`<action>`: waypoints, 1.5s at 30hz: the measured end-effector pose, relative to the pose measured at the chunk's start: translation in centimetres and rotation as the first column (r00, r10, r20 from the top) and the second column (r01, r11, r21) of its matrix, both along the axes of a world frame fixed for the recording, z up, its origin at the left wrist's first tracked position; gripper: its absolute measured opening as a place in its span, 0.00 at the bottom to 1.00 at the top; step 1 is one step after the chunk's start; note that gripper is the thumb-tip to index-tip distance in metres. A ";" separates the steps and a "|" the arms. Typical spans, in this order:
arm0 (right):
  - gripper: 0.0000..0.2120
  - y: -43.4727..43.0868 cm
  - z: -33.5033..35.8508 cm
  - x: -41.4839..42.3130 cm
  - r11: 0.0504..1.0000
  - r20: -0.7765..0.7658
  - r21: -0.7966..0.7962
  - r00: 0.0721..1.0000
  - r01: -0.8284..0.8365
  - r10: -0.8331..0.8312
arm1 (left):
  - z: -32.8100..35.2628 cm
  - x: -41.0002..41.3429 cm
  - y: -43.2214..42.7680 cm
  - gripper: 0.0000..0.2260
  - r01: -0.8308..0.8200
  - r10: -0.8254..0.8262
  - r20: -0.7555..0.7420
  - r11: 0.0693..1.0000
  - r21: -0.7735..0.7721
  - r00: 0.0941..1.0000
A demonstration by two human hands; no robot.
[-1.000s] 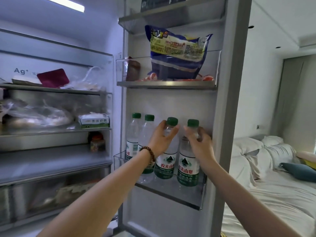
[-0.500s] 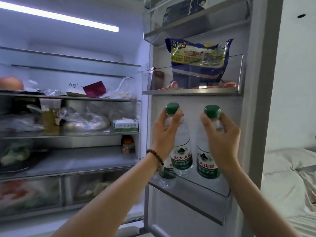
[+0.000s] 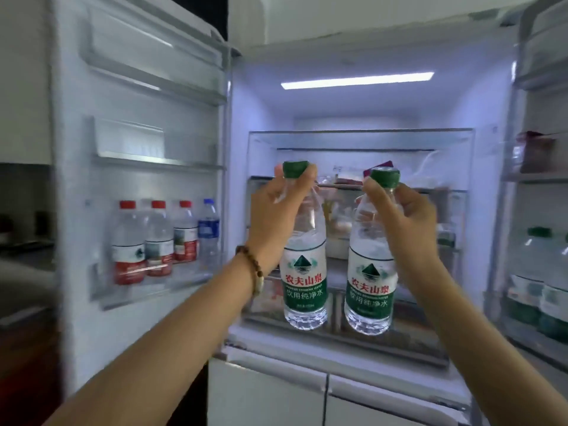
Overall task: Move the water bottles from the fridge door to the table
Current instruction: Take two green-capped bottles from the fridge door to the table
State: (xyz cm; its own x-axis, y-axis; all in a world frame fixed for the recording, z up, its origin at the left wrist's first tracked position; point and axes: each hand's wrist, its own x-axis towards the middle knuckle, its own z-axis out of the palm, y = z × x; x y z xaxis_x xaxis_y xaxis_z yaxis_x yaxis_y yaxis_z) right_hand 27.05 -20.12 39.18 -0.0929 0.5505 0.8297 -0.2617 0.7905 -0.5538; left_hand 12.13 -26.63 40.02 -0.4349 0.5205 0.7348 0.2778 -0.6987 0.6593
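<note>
My left hand grips the neck of a clear water bottle with a green cap and green label. My right hand holds a second, matching water bottle the same way. Both bottles hang upright in the air in front of the open fridge interior. Two more green-capped bottles stand in the right door's lower shelf at the frame's right edge. The table is not in view.
The left fridge door stands open; its lower shelf holds three red-capped bottles and a blue-capped bottle. Lit fridge shelves with food lie behind the bottles. White drawer fronts sit below. A dark counter is far left.
Both hands lifted the two bottles out of the right door shelf and carried them left, in front of the fridge interior. The view swung left, revealing the left door.
</note>
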 end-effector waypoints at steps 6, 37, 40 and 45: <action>0.12 -11.7 -2.8 -19.7 0.921 -0.059 -0.094 0.925 -0.379 0.375 | -2.4 -17.4 -16.7 0.12 -0.305 0.311 0.043 0.947 -0.106 0.950; 0.24 -34.1 -13.4 -94.7 0.366 0.115 -0.407 0.351 -0.837 0.929 | -13.7 -79.6 -45.4 0.15 -0.895 0.934 -0.044 0.325 -0.305 0.355; 0.21 -34.6 -15.9 -101.5 0.407 0.174 -0.426 0.368 -0.808 0.913 | -15.9 -86.6 -46.3 0.10 -0.882 0.934 -0.013 0.331 -0.334 0.356; 0.16 -36.1 -20.6 -112.1 0.461 0.315 -0.420 0.351 -0.782 0.882 | -20.4 -98.5 -48.5 0.11 -0.859 0.899 -0.160 0.319 -0.402 0.408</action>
State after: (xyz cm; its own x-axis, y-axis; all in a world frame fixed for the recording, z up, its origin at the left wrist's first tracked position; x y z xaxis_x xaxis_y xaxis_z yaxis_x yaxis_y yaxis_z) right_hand -85.08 -56.23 18.56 -0.8908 0.0898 0.4455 -0.4241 0.1880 -0.8859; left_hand -86.39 -75.18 19.63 -0.8522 -0.0034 0.5232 0.5090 0.2258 0.8306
